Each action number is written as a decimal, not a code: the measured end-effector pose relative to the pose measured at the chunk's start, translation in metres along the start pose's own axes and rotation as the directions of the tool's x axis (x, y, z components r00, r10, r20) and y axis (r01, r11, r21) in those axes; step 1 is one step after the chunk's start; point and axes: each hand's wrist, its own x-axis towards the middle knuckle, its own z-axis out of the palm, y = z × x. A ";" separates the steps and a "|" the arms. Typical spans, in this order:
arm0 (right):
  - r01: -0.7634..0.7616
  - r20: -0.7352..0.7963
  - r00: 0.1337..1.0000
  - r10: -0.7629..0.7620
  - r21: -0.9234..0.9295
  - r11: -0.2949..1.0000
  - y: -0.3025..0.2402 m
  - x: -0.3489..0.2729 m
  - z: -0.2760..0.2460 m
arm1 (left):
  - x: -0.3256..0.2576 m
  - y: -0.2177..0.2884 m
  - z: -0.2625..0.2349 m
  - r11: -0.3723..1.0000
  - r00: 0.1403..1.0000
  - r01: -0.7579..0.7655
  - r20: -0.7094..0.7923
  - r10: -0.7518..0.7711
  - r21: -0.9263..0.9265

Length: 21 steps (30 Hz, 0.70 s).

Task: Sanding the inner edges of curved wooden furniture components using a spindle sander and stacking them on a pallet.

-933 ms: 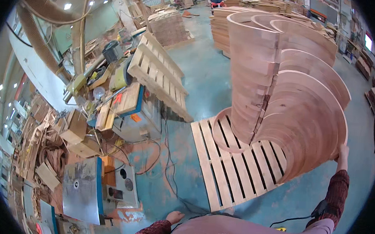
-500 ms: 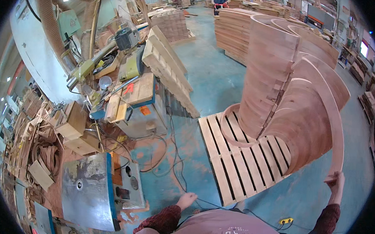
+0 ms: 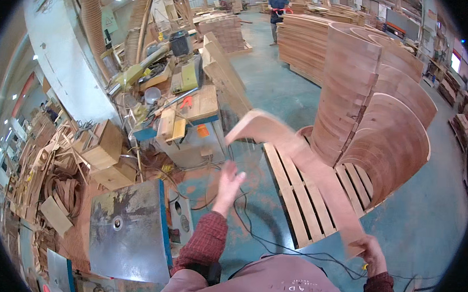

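Note:
My right hand grips the near end of a long curved wooden strip, slightly blurred by motion. The strip slants up and to the left, in front of the pallet, and its far end hooks down above my left hand. My left hand is raised with fingers apart and nothing in it, below that far end and apart from it. Behind the strip, tall curved wooden panels stand nested on a slatted wooden pallet.
At left is a metal-topped machine table with a round spindle hole. Beyond it stands a cluttered machine bench with a leaning wooden frame. Cables cross the floor. Another person stands at the back beside stacked boards.
The strip has swung from the right side, by the stacked panels, leftward across the pallet, held in my right hand. My left hand has risen and reached forward. The far person shows more fully.

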 end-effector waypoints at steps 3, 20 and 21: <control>-0.100 0.096 0.989 0.109 -0.089 0.991 0.014 -0.008 0.042 | -0.039 0.025 -0.059 0.992 0.989 -0.089 -0.125 0.077 -0.093; -0.249 0.502 0.753 0.425 -0.380 0.891 0.062 -0.034 0.205 | -0.445 0.123 -0.300 0.982 0.500 -0.157 -0.849 0.170 0.104; -0.268 0.502 0.763 0.407 -0.327 0.906 0.061 -0.041 0.225 | -0.453 0.124 -0.317 0.986 0.491 -0.117 -0.855 0.165 0.122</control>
